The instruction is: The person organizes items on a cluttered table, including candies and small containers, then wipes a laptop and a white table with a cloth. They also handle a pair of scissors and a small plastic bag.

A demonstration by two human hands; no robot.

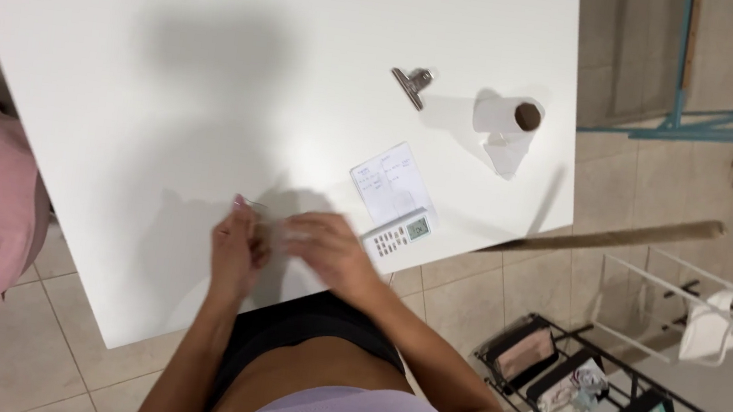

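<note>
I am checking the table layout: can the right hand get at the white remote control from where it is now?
Probably yes. The right hand is close beside the remote control at the near edge of the white table, and nothing lies between them. The paper slip sits behind the remote.

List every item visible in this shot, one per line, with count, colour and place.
table: one, white, fills the upper left
binder clip: one, silver, on the table, upper centre
paper roll: one, white with brown core, on the table near the right edge
paper slip: one, white, on the table by the front edge
remote control: one, white, at the table's front edge
long stick: one, brown, beyond the table's right edge
wire rack: one, black, on the floor, lower right
left hand: one, on the table front, fingers bent
right hand: one, beside the left hand
</note>
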